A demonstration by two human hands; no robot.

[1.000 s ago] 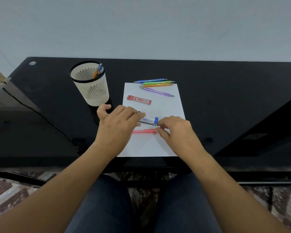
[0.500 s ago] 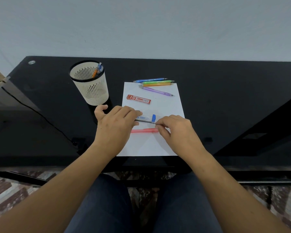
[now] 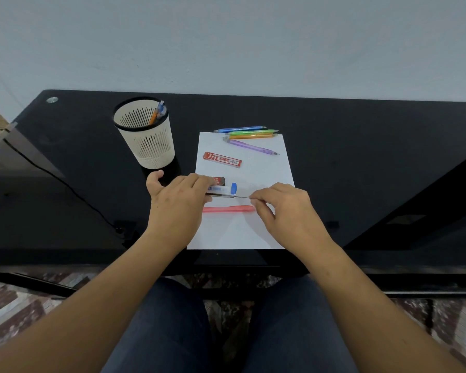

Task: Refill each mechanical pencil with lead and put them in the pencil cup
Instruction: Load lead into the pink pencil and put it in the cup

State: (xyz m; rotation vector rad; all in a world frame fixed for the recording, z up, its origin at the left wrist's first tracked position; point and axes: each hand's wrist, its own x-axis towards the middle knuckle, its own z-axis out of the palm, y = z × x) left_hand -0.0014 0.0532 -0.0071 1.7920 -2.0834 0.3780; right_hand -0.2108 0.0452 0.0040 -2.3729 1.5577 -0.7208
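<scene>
My left hand (image 3: 176, 205) pinches a thin dark tube (image 3: 219, 195) over the white paper (image 3: 237, 232). A fine lead (image 3: 242, 196) sticks out of the tube's right end, and my right hand (image 3: 285, 211) pinches its tip between thumb and forefinger. A pink mechanical pencil (image 3: 229, 209) lies on the paper just below them. Blue (image 3: 240, 129), green (image 3: 250, 132), orange (image 3: 249, 136) and purple (image 3: 250, 147) pencils lie at the paper's far edge. The slotted cream pencil cup (image 3: 148, 138) stands to the left with two pencils inside.
A red lead case (image 3: 222, 159), a clear case with a blue cap (image 3: 225, 188) and a dark red case (image 3: 219, 180) lie on the paper. The black glass desk (image 3: 361, 157) has a cable (image 3: 65, 184) running across its left side. The wall rises behind the desk.
My right hand has moved right, away from my left hand, and the thin lead now shows between them. The left hand has stayed in place.
</scene>
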